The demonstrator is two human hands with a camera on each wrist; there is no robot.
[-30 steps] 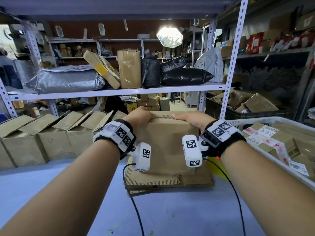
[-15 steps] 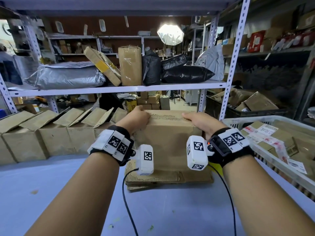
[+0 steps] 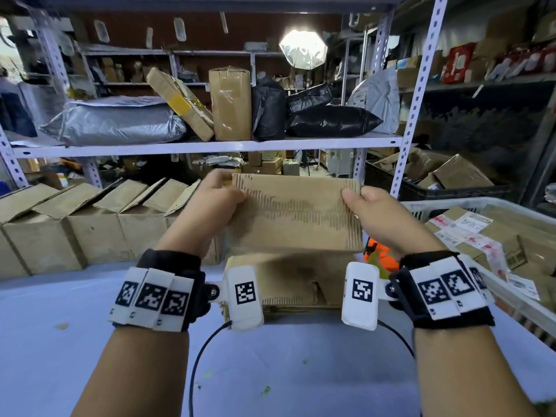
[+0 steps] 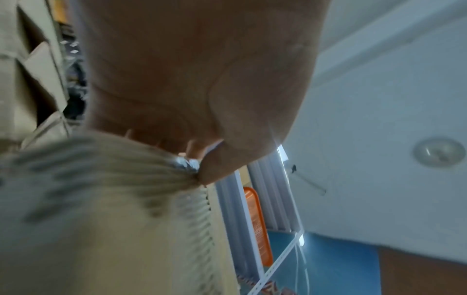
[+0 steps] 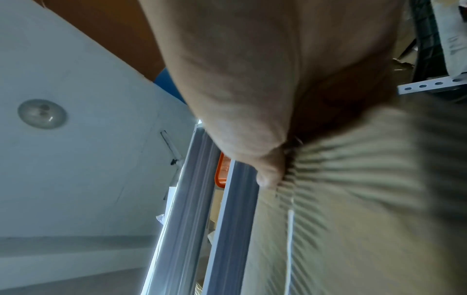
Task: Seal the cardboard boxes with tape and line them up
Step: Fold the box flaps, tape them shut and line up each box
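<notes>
Two hands: the left hand (image 3: 210, 206) and the right hand (image 3: 382, 215). One flattened box (image 3: 296, 215) is held between them, above a stack of flattened cardboard (image 3: 288, 284). About five open boxes (image 3: 90, 230) stand in a row on the surface (image 3: 60, 341). One white basket (image 3: 481, 203). Two black bags (image 3: 328, 120) on the shelf (image 3: 207, 145).

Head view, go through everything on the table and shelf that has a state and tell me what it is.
Flat box: folded, lifted above the stack, held at both top corners.
Left hand: grips its left corner.
Right hand: grips its right corner.
Stack: flattened, lying on the table.
Row of boxes: upright, flaps open, untaped.
Studio lamp: lit.
</notes>
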